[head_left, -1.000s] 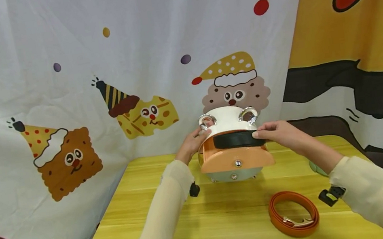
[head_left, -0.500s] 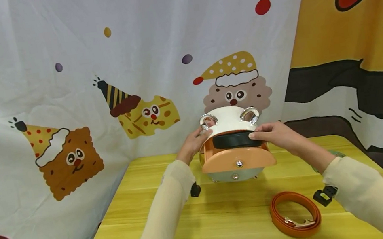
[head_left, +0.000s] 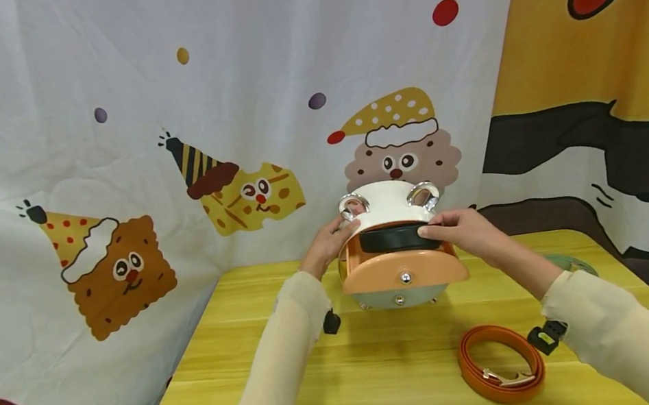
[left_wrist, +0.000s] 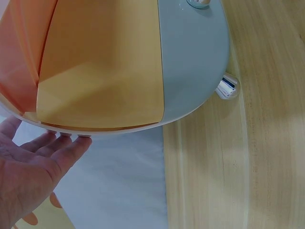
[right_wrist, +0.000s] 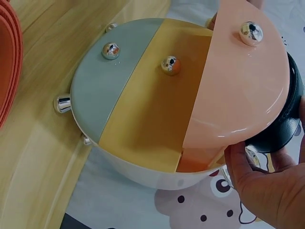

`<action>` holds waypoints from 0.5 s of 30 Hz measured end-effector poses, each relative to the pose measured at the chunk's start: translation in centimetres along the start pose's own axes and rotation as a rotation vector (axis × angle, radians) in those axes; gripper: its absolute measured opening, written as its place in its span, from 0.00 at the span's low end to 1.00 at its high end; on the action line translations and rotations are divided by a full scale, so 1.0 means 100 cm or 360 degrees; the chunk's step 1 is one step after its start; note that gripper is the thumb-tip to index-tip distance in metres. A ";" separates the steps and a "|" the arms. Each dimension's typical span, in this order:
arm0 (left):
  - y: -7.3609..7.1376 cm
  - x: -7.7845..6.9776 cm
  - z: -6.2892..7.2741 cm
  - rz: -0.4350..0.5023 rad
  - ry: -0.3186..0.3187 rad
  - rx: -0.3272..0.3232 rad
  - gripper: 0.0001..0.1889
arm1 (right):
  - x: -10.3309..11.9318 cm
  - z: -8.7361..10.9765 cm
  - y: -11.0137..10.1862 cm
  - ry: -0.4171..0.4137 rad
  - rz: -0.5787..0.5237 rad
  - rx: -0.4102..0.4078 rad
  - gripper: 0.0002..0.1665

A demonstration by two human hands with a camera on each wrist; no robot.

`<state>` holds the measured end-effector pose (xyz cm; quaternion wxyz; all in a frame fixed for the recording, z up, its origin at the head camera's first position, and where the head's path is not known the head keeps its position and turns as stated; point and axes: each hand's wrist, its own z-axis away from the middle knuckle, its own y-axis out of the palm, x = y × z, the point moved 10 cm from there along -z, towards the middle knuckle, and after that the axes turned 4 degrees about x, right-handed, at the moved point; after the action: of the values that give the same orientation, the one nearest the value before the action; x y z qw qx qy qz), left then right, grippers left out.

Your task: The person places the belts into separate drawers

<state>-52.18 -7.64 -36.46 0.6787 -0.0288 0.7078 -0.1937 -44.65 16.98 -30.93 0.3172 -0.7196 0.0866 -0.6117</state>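
Note:
A small drawer cabinet (head_left: 386, 200) with a white shell and silver ring ears stands on the table. Its peach top drawer (head_left: 399, 269) is pulled out. My right hand (head_left: 470, 232) pinches the right end of a coiled black belt (head_left: 389, 240) between thumb and fingers, over the drawer opening. In the right wrist view the belt (right_wrist: 282, 131) sticks up beyond the drawer front. At the cabinet's upper left side is my left hand (head_left: 324, 245); in the left wrist view its fingertips (left_wrist: 82, 141) touch the white shell's outer wall.
A coiled orange-brown belt (head_left: 472, 375) with a gold buckle lies at the table's front right. A green coil (head_left: 569, 261) shows partly behind the right forearm. The yellow drawer (right_wrist: 147, 109) and grey-green drawer (right_wrist: 107, 71) are below. A printed curtain (head_left: 260, 101) hangs behind the table.
My right hand has shifted slightly left with the black belt over the drawer. The green coil shows more from behind the forearm. My left hand stays at the cabinet's side.

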 end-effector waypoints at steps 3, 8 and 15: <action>0.000 0.000 0.000 -0.0007 -0.0004 0.0003 0.42 | -0.001 -0.001 0.001 0.0011 0.0026 -0.0029 0.27; 0.000 0.001 0.001 -0.0021 -0.0020 0.0001 0.43 | -0.003 -0.001 0.001 0.0018 0.0061 -0.0092 0.29; 0.000 0.001 0.001 -0.0014 -0.0027 0.0004 0.43 | -0.001 0.002 0.001 0.0012 0.0038 -0.0143 0.28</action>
<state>-52.06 -7.71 -36.51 0.6839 -0.0326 0.7016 -0.1973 -44.46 17.02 -31.12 0.2915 -0.7296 0.1239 -0.6061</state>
